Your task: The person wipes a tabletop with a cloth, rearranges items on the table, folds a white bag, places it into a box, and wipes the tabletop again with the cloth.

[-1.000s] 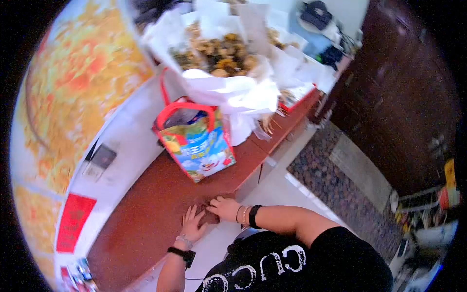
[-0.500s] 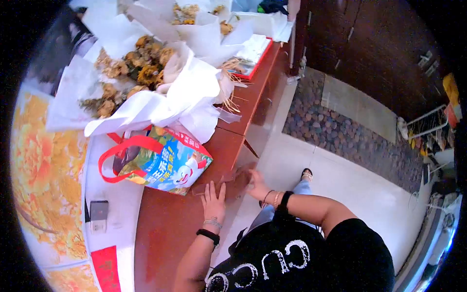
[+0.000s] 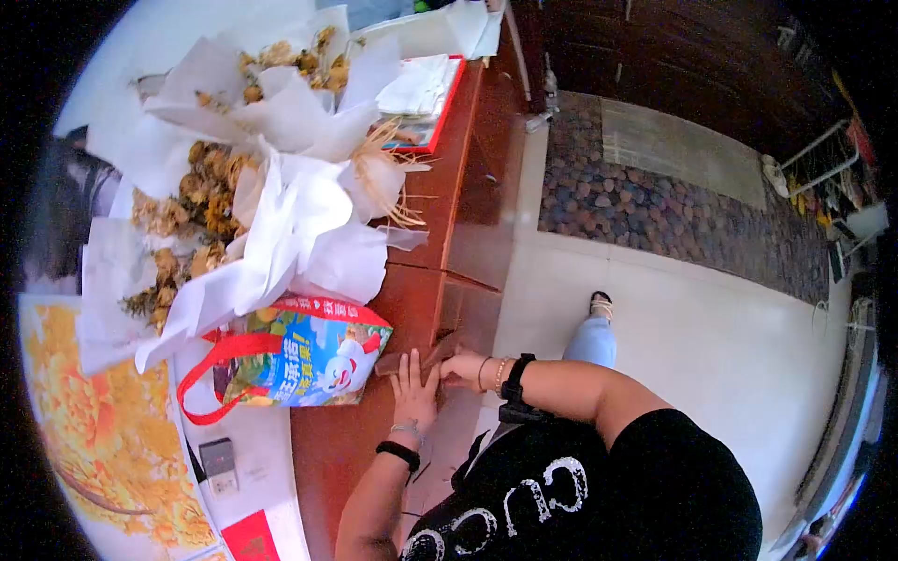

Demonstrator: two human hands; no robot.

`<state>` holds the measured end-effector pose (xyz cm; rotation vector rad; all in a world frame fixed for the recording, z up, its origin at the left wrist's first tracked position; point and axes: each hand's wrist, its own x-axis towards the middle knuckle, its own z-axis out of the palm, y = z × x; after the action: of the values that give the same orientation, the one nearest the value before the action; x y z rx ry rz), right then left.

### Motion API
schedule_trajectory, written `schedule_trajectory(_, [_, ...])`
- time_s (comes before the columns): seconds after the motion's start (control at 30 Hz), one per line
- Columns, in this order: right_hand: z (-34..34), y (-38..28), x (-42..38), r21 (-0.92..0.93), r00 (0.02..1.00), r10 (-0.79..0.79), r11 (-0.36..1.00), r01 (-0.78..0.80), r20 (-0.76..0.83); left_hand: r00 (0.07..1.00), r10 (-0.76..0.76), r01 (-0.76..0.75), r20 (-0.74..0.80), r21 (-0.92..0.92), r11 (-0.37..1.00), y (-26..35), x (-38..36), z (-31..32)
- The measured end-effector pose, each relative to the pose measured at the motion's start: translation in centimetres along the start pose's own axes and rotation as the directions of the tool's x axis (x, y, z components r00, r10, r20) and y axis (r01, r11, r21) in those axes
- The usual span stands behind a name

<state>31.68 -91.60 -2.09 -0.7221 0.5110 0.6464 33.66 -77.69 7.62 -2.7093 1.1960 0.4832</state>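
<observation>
My left hand (image 3: 413, 397) lies flat on the red-brown tabletop (image 3: 332, 458), fingers stretched out and slightly apart. Under and beyond its fingertips is a thin brown cloth-like piece (image 3: 438, 352), close in colour to the wood. At the table's edge, my right hand (image 3: 464, 368) has its fingers closed on the end of that piece. A colourful carrier bag (image 3: 327, 365) with red handles lies on its side just beyond my left fingertips. Exactly what the brown piece is, I cannot make out.
Dried flower bouquets (image 3: 290, 224) in white paper lie on the table past the bag. Behind them is a red-edged flat box (image 3: 426, 98). A small dark box (image 3: 217, 456) is at the left. A pebble-patterned mat (image 3: 645, 187) covers part of the floor.
My right hand has moved in closer to my left hand, bringing the brown piece's end along the table edge. The left hand stays flat. The view has shifted somewhat.
</observation>
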Motion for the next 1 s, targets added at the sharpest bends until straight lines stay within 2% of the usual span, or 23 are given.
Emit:
schedule_trajectory(0.03, [-0.7, -0.1, 0.4, -0.114, 0.996, -0.090, 0.989, 0.093, 0.025, 0.998, 0.017, -0.018, -0.054, -0.017, 1.000, 0.3, 0.7, -0.3])
schedule_trajectory(0.1, [-1.0, -1.7, 0.6, 0.188, 0.982, -0.172, 0.965, 0.184, -0.076, 0.997, 0.028, -0.028, -0.067, 0.004, 1.000, 0.8, 2.8, -1.0])
schedule_trajectory(0.13, [-2.0, -3.0, 0.5, 0.061, 0.987, -0.137, 0.988, 0.143, -0.085, 0.996, 0.025, -0.023, -0.081, 0.023, 0.999, 1.1, 4.0, -1.4])
schedule_trajectory(0.17, [-2.7, -3.8, 0.7, 0.061, 0.986, -0.142, 0.987, 0.148, -0.086, 0.996, 0.028, -0.026, -0.084, 0.025, 0.999, 1.3, 5.2, -1.8])
schedule_trajectory(0.23, [-3.9, -5.4, 1.9, 0.294, 0.979, -0.193, 0.934, 0.205, -0.071, 0.999, 0.014, -0.013, -0.042, 0.016, 1.000, 1.5, 7.9, -2.4])
schedule_trajectory(0.27, [-4.3, -6.2, 2.4, 0.084, 0.932, -0.361, 0.928, 0.362, -0.024, 0.999, 0.013, -0.012, -0.044, 0.023, 1.000, 1.8, 9.2, -2.8])
schedule_trajectory(0.3, [-4.8, -7.0, 2.8, -0.111, 0.855, -0.518, 0.849, 0.517, 0.023, 0.998, 0.002, 0.000, -0.063, 0.032, 0.999, 2.1, 10.4, -3.1])
schedule_trajectory(0.33, [-5.6, -7.7, 2.9, 0.178, 0.930, -0.355, 0.913, 0.366, -0.090, 0.997, -0.009, 0.013, -0.083, 0.039, 0.999, 2.5, 11.6, -3.4])
schedule_trajectory(0.37, [-5.2, -10.3, 0.9, 0.464, 0.977, -0.158, 0.861, 0.209, -0.145, 0.996, -0.010, 0.014, -0.088, 0.045, 0.999, 2.6, 12.8, -3.7])
schedule_trajectory(0.53, [-7.6, -15.5, 0.8, 0.523, 0.966, -0.248, 0.815, 0.251, -0.077, 0.996, 0.027, -0.020, -0.091, 0.079, 0.997, 3.1, 18.1, -5.0])
schedule_trajectory(0.63, [-9.1, -19.2, 0.8, 0.506, 0.986, -0.032, 0.855, 0.113, -0.167, 0.998, 0.033, -0.027, -0.052, 0.108, 0.994, 4.0, 20.9, -6.8])
schedule_trajectory(0.7, [-10.8, -19.9, 3.1, 0.522, 0.981, -0.056, 0.840, 0.147, -0.187, 1.000, -0.013, 0.016, -0.026, 0.093, 0.996, 4.7, 22.9, -7.7])
schedule_trajectory(0.77, [-12.2, -22.0, 3.1, 0.512, 0.982, -0.109, 0.841, 0.174, -0.154, 0.998, -0.013, 0.019, -0.062, 0.097, 0.995, 5.2, 25.4, -8.2])
schedule_trajectory(0.83, [-13.6, -24.0, 3.2, 0.450, 0.975, -0.144, 0.869, 0.206, -0.167, 0.996, -0.051, 0.056, -0.070, 0.067, 0.996, 5.9, 27.8, -9.2])
schedule_trajectory(0.9, [-15.1, -25.6, 4.1, 0.541, 0.974, -0.173, 0.810, 0.225, -0.146, 0.996, -0.038, 0.044, -0.078, 0.070, 0.997, 5.8, 30.0, -9.7])
schedule_trajectory(1.0, [-16.9, -27.8, 4.7, 0.524, 0.981, -0.154, 0.829, 0.194, -0.120, 0.998, -0.031, 0.035, -0.049, 0.084, 0.996, 5.9, 32.4, -10.7])
